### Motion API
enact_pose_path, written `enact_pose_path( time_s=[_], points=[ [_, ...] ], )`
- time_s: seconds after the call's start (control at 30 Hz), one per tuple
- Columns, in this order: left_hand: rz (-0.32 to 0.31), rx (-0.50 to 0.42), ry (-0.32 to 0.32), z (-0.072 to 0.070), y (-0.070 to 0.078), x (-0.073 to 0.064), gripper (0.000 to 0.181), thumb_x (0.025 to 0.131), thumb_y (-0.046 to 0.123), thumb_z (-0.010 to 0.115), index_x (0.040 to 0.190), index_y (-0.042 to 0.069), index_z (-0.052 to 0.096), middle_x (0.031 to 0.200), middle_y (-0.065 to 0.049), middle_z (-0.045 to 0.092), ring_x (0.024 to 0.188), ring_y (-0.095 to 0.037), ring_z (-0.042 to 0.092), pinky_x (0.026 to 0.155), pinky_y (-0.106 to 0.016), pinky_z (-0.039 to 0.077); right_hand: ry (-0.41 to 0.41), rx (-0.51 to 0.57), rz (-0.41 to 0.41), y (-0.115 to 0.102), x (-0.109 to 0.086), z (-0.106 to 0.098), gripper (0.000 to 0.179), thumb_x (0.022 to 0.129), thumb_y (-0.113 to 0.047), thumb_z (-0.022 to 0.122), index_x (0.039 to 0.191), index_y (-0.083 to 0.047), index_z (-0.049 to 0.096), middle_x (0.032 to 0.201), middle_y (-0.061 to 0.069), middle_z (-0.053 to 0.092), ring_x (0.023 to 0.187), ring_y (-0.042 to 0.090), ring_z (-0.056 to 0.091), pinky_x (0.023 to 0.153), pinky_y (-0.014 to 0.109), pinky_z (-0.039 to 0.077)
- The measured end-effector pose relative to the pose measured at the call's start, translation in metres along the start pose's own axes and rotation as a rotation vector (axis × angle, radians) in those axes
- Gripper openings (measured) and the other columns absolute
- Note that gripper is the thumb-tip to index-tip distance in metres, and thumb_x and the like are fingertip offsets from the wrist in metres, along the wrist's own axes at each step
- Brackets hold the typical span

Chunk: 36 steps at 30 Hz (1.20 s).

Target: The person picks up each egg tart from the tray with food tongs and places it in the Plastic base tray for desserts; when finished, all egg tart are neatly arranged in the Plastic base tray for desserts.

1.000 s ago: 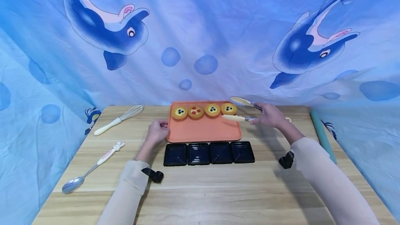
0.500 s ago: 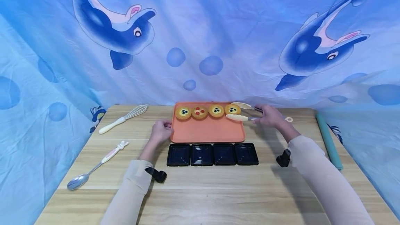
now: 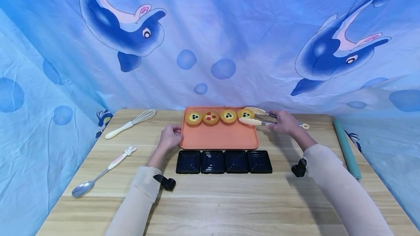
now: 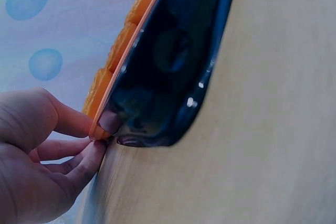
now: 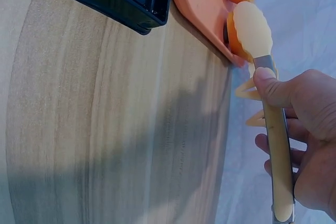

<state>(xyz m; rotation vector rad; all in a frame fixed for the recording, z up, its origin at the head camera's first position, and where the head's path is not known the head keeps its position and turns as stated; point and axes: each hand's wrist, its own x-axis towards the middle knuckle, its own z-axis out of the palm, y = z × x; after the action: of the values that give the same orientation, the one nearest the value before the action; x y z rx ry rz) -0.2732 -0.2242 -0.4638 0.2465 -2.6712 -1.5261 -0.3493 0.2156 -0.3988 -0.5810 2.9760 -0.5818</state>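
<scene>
An orange tray lies at the back of the table. Along its far side stand several egg tarts in a row; one has red topping, the others dark berries. My left hand pinches the tray's left edge, thumb above and fingers lower in the left wrist view. My right hand grips a pair of tongs with cream scalloped heads. Those heads lie on the far and near sides of the rightmost tart, which rests on the tray. In the right wrist view one head partly hides that tart.
Several black square boxes stand in a row just in front of the tray. To the left lie a whisk and a spoon with a rabbit-shaped handle end. A teal roll runs along the right side. A dolphin-printed curtain hangs behind.
The tongs have come left and down from above the tray's right end until their heads flank the rightmost tart. My left hand keeps its place on the tray edge. The head view has shifted slightly.
</scene>
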Motion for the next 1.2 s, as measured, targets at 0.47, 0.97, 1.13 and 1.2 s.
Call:
enact_pose_path(
  time_s=[0.47,0.97,1.13,1.2],
  points=[
    [-0.018,-0.005,-0.02,0.0,0.002,-0.001,0.037,0.081,-0.006,0.058,0.117,-0.009,0.064,0.1,-0.017,0.064,0.09,-0.027,0.062,0.079,-0.034,0.055,0.041,0.003,-0.021,-0.01,-0.013,-0.023,0.064,0.088,-0.024,0.076,0.139,0.005,0.05,0.104,0.024,0.065,0.079,0.032,0.058,0.068,0.049,0.047],
    [-0.003,0.02,-0.024,-0.001,0.003,-0.002,0.037,0.08,-0.006,0.058,0.116,-0.01,0.064,0.1,-0.018,0.064,0.091,-0.028,0.062,0.08,-0.035,0.054,0.119,-0.018,-0.093,-0.024,-0.053,-0.049,0.065,0.086,-0.022,0.078,0.14,0.004,0.051,0.076,0.011,0.061,0.052,0.018,0.038,0.053,0.035,0.032],
    [-0.012,0.015,-0.024,-0.001,0.003,-0.003,0.037,0.081,-0.006,0.057,0.116,-0.009,0.064,0.101,-0.018,0.063,0.09,-0.026,0.06,0.08,-0.035,0.053,0.13,-0.01,-0.1,-0.023,-0.071,-0.051,0.067,0.087,-0.021,0.077,0.142,0.003,0.049,0.052,-0.005,0.028,0.046,0.012,0.025,0.046,0.031,0.024],
    [-0.019,0.001,-0.026,0.0,0.002,-0.003,0.037,0.081,-0.007,0.057,0.117,-0.009,0.064,0.101,-0.018,0.063,0.091,-0.027,0.06,0.08,-0.035,0.053,0.122,-0.005,-0.096,-0.023,-0.079,-0.052,0.068,0.087,-0.022,0.077,0.144,0.001,0.048,0.05,-0.006,0.024,0.045,0.012,0.023,0.045,0.03,0.024]
  ],
)
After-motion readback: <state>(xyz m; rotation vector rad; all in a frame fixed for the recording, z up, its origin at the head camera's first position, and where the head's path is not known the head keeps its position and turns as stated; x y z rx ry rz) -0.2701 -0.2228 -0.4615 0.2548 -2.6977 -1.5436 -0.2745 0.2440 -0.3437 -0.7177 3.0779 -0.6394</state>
